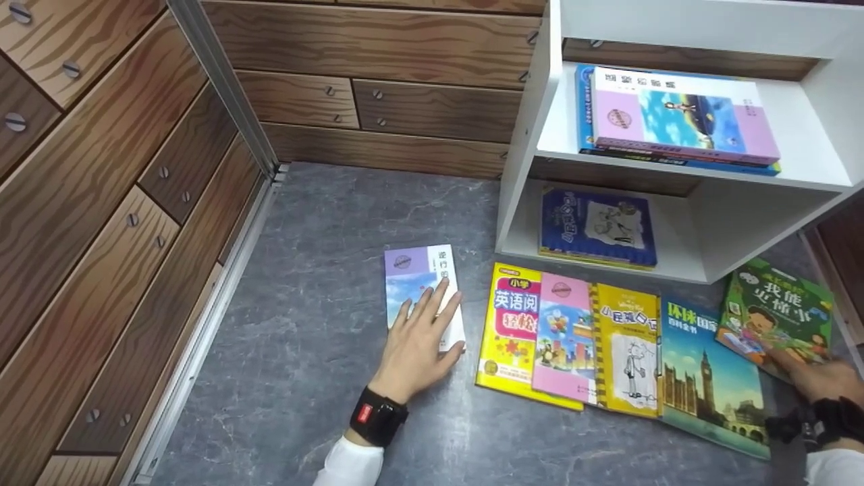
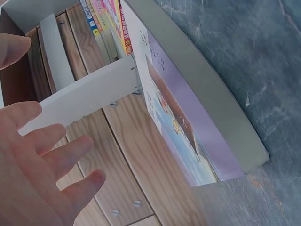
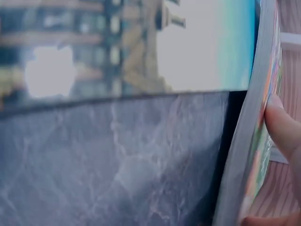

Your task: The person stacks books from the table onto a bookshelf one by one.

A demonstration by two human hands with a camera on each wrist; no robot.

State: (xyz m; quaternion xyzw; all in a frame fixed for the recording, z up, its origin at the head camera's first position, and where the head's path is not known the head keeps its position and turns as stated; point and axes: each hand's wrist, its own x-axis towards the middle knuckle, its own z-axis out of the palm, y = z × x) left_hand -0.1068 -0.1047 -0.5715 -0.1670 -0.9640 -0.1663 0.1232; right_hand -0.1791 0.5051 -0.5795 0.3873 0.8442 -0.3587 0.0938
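My left hand (image 1: 417, 341) is spread over a purple-and-white paperback (image 1: 410, 290) lying on the floor. In the left wrist view its fingers (image 2: 75, 155) are straight, with a gap between them and the book (image 2: 183, 99). At the far right, my right hand (image 1: 827, 388) grips the lower edge of a green picture-cover book (image 1: 776, 307). A digit lies on that cover, and the right wrist view shows the thumb (image 3: 282, 125) against it beside the page edges (image 3: 242, 155); the remaining fingers are hidden. The green book overlaps the top corner of a blue encyclopedia (image 1: 715, 378).
Left of the encyclopedia, a yellow comic book (image 1: 628, 358), a pink book (image 1: 563, 337) and a yellow English reader (image 1: 506, 331) overlap in a row. A white shelf (image 1: 523, 155) behind holds stacked books (image 1: 702, 118) above and a dark blue book (image 1: 597, 226) below. Wood-patterned walls (image 1: 378, 40) border the floor.
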